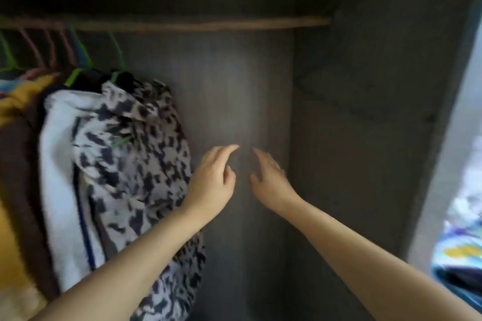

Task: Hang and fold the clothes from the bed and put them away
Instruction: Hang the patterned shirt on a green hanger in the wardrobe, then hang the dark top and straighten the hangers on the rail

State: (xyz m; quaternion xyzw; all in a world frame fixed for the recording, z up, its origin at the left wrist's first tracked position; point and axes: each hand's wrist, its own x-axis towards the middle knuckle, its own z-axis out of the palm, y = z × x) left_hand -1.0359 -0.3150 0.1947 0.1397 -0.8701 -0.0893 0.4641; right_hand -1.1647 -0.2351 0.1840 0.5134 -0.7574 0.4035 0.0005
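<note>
Looking down into the open wardrobe (pixel 260 86), I see both of my bare arms reaching into its grey interior. My left hand (pixel 212 177) has its fingers loosely extended, forefinger pointing ahead, and grips nothing; the wrist and forearm lie against the right edge of the leopard-print garment (pixel 135 159), though I cannot tell whether the hand itself touches the cloth. My right hand (pixel 270 176) is just beside the left, a narrow gap between them, fingers straight and relaxed, also empty, held in front of the wardrobe's back panel.

The leopard-print garment hangs on a green hanger (pixel 117 60) from the wooden rail (pixel 208 25) that runs across the top of the wardrobe. It is the rightmost of the hung clothes. Touching it on its left hangs a white garment with a dark blue stripe (pixel 60 164), then a brown garment (pixel 18 164) and a yellow garment (pixel 13 101) at the left edge of the view. More hangers, pink and green, crowd the rail above them, blurred. To the right of the leopard-print piece the rail is bare as far as the side wall.

At the far right, outside the wardrobe's pale edge, lies a patch of colourful patterned fabric (pixel 459 255), too blurred to identify
</note>
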